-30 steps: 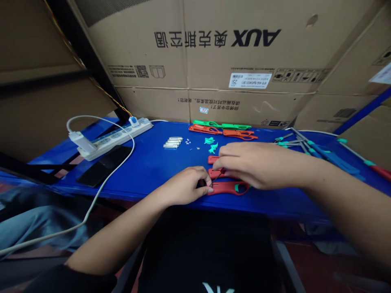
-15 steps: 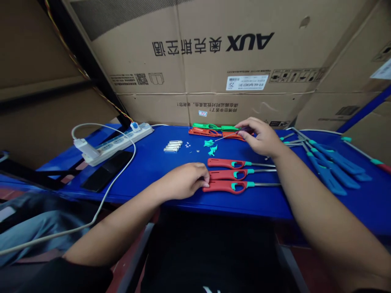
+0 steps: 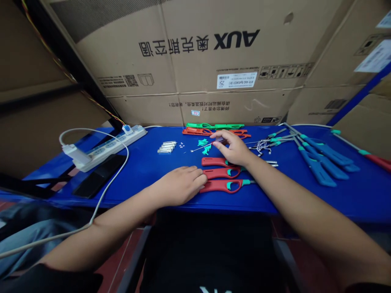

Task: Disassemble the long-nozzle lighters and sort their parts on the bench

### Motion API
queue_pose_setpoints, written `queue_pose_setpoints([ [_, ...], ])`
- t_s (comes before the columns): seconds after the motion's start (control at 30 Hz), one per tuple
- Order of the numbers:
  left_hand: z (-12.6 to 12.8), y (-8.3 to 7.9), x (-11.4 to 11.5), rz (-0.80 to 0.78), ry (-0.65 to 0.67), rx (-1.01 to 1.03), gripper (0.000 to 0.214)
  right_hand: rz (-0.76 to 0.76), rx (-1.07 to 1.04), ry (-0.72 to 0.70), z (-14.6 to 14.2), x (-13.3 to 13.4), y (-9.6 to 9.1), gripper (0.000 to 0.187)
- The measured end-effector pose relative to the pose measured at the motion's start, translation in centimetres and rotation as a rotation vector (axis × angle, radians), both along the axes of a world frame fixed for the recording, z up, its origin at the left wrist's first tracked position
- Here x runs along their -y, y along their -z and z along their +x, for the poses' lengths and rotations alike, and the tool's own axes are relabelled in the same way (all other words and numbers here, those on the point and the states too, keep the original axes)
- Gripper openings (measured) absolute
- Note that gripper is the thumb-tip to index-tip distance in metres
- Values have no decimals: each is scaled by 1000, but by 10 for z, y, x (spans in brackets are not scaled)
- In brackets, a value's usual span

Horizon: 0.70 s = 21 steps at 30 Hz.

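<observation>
Three red gas lighters [image 3: 220, 186] with teal triggers lie side by side at the table's front. My left hand [image 3: 182, 185] rests at their butt ends, its fingers curled over the end of the nearest one. My right hand [image 3: 233, 148] is closed around a screwdriver [image 3: 201, 147] above the farthest lighter, partly covering it. The screwdriver's thin shaft points left, with its tip close to tiny metal pieces on the table. Small teal plastic parts [image 3: 207, 150] lie just under the shaft.
Orange casing halves [image 3: 195, 131] and green ones [image 3: 198, 125] line the back. Metallic cylinders [image 3: 167, 147] lie left. Wired parts [image 3: 262, 147] and several blue lighters [image 3: 320, 167] are right. A black phone [image 3: 99, 176], power strip [image 3: 113, 146] and white cable occupy the left side. A cardboard box [image 3: 195, 61] stands behind.
My right hand has moved left with the screwdriver, bringing its tip beyond the teal parts and uncovering the wired parts. My left hand's fingers now lie flatter over the lighter end. The whole view has shifted slightly.
</observation>
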<state>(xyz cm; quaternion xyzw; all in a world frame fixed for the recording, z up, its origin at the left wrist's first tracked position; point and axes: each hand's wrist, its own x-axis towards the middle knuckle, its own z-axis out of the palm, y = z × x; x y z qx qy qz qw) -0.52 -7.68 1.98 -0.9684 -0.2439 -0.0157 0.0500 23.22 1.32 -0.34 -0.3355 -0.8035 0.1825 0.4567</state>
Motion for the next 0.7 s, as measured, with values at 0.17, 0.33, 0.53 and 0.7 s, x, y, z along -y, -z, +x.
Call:
queue_pose_setpoints([
  [0.17,7,-6,-5,16,37,-117,14,-20,-54,18,2,-1,3,18],
  [0.33,10,-8,-8,88,14,-166,17,-34,-50,9,0,-3,9,19],
  [0.53,11,-8,-12,157,24,-213,20,-41,-48,0,-1,-6,12,20],
  [0.7,20,-8,-10,134,89,-236,13,-45,-46,-3,-1,-5,12,22],
])
